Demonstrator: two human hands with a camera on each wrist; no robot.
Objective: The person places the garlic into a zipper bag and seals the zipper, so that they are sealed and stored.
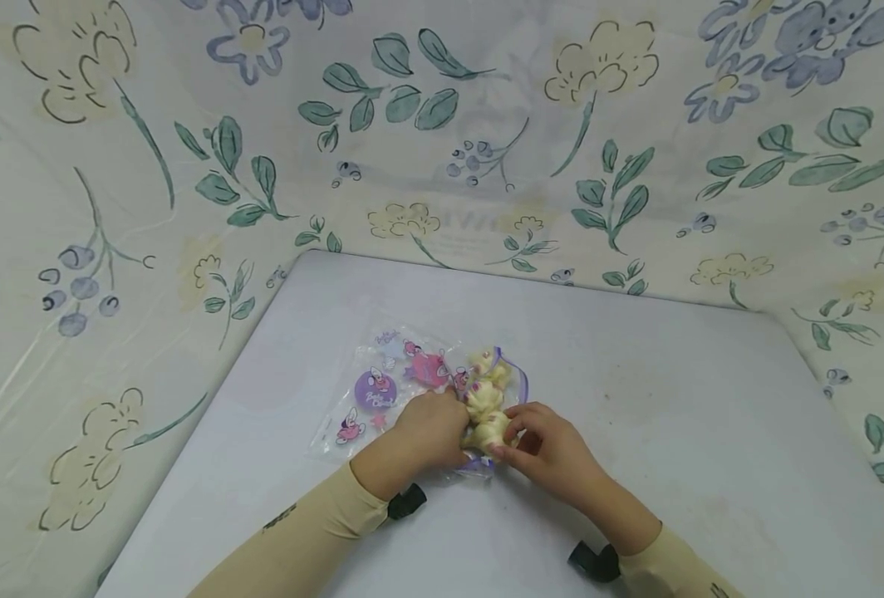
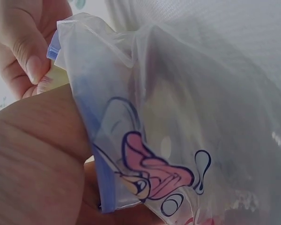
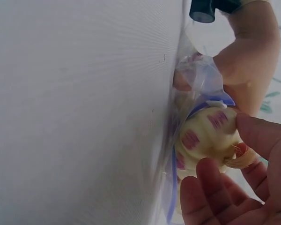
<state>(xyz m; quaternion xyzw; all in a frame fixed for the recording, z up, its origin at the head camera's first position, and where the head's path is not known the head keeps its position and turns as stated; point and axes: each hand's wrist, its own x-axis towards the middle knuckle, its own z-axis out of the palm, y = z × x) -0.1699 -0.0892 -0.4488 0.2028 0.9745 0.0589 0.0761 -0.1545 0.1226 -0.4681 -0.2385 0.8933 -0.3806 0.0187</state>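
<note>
A string of pale yellow, garlic-like bulbs (image 1: 484, 399) with purple streaks lies at the mouth of a clear printed zip bag (image 1: 375, 390). My right hand (image 1: 550, 448) pinches the nearest bulb (image 3: 206, 136); in the right wrist view the thumb is on its upper side and a tan fibre tuft sticks out between the fingers. At the bag's opening, my left hand (image 1: 429, 428) grips the plastic, its fingers partly hidden. The blue zip edge (image 2: 100, 178) crosses over that hand in the left wrist view. Part of the string shows blurred through the plastic.
The bag and both hands are on a white table (image 1: 681, 399). Floral cloth (image 1: 487, 108) hangs behind and at the sides. Black wrist mounts (image 1: 595, 562) are under both forearms, close to the tabletop.
</note>
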